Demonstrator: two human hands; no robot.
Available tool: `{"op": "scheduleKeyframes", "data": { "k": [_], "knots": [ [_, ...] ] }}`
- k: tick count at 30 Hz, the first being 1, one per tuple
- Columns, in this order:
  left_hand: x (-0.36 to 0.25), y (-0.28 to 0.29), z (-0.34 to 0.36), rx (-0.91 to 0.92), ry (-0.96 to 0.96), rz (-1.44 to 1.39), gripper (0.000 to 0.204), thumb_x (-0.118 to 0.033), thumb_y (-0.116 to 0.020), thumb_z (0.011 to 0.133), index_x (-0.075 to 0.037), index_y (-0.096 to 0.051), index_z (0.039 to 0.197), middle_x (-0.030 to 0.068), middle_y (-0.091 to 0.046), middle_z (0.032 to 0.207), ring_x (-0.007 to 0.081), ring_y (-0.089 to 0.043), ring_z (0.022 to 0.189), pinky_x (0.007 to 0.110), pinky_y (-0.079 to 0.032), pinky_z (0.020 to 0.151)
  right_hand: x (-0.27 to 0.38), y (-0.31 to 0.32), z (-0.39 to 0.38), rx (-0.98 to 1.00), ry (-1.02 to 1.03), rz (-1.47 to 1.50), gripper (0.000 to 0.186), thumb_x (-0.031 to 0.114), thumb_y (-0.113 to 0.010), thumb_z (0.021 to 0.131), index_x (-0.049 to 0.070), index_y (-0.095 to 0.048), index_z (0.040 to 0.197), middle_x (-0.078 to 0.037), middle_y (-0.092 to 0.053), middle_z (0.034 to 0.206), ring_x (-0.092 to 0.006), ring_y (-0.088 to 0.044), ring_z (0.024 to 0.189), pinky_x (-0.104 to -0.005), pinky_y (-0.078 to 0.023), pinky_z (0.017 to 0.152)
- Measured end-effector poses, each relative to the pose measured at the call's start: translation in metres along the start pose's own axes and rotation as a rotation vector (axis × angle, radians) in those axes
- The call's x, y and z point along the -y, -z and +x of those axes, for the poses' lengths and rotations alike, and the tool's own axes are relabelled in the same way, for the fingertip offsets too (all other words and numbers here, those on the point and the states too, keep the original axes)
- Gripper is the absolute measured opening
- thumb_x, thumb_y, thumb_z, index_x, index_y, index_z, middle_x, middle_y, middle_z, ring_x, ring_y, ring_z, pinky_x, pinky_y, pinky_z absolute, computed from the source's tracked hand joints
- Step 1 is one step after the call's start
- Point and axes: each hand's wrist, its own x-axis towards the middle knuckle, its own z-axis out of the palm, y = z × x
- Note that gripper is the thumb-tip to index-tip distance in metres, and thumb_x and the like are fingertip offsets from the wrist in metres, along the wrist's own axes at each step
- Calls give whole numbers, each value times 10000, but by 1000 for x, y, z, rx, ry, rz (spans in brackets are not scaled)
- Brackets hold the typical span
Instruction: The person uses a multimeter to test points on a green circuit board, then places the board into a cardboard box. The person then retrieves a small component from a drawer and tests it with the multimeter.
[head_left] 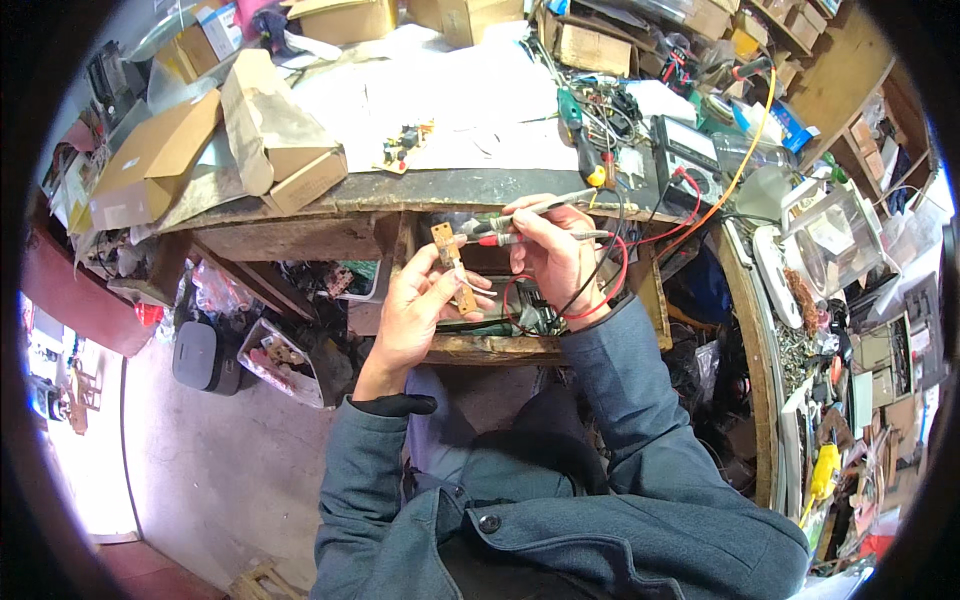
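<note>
My left hand (408, 312) holds a narrow tan circuit board (443, 238) upright between thumb and fingers, above an open drawer. Thin wires stick out beside the board, near my fingertips. In my right hand (562, 258) are two test probes, held much like chopsticks. The red probe (497, 240) points left at the board's upper part, and the dark probe (492, 225) lies just above it. Whether their tips touch the board is too small to tell. Red and black leads run from the probes towards a multimeter (688, 160) at the right of the bench.
Below my hands the open drawer (490, 347) holds cables and parts. A small component board (407, 146) lies on white paper on the bench (380, 185). A green-handled screwdriver (570, 108) lies near the multimeter. Cardboard boxes (160, 160) stand at left; clutter fills the right side.
</note>
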Motion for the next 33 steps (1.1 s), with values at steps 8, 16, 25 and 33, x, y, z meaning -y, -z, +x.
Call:
{"op": "scheduleKeyframes", "data": {
  "k": [8, 16, 25, 33],
  "knots": [
    [-1, 1, 4, 28, -3, 32, 407, -181, -565, 1104, -24, -509, 1476, 189, -745, 1122, 302, -783, 947, 368, -661, 780, -7, -1, 7, 42, -91, 59, 188, 143, -712, 977, -25, -723, 1062, -68, -692, 854, -135, -625, 634, -260, -525, 581],
    [0, 1, 3, 20, 7, 38, 391, -185, -573, 1101, -29, -529, 1457, 178, -749, 1118, 284, -780, 933, 360, -658, 759, -7, 2, 6, 75, -72, 7, 181, 162, -717, 992, -6, -730, 1058, -81, -738, 911, -130, -663, 715, -264, -557, 606],
    [3, -2, 4, 21, 1, 38, 389, -185, -590, 1089, -47, -533, 1449, 160, -745, 1124, 272, -773, 926, 369, -650, 753, -5, 4, 6, 8, -137, 31, 166, 144, -733, 966, -9, -727, 1030, -81, -730, 868, -141, -661, 634, -273, -561, 573],
    [1, -3, 2, 2, -20, 70, 476, -165, -580, 1073, -53, -489, 1526, 154, -742, 1134, 272, -768, 937, 374, -643, 788, -14, 7, 11, 78, -96, 85, 191, 184, -726, 984, 8, -725, 1060, -103, -753, 927, -145, -669, 667, -285, -578, 600]
  ]
}}
